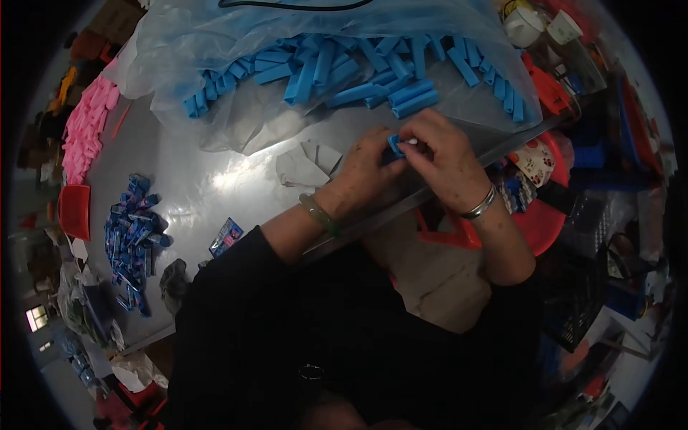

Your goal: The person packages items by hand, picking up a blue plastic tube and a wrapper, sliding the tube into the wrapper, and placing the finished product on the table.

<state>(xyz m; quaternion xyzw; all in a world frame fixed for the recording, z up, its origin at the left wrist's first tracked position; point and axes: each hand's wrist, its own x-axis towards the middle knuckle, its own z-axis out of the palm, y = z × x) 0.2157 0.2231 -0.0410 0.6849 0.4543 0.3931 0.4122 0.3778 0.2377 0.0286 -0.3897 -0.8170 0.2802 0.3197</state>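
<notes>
My left hand (pixel 362 163) is closed on a small blue plastic piece (pixel 393 146), most of it hidden by the fingers. Close beside it, my right hand (pixel 446 159) pinches a small white bit (pixel 412 142) against the blue piece; its exact kind is too small to tell. Both hands meet over the table's near edge. Just beyond them lie several blue plastic tubes (pixel 414 100) in a loose heap on a clear plastic bag (pixel 251 129). A torn piece of pale paper (pixel 307 165) rests left of my left hand.
On the metal table (pixel 215 172) a pile of small dark-blue printed pieces (pixel 132 236) sits at the left. Pink pieces (pixel 86 129) are heaped at the far left above a red tray (pixel 74 212). A red stool (pixel 537 222) stands at the right, below the table edge.
</notes>
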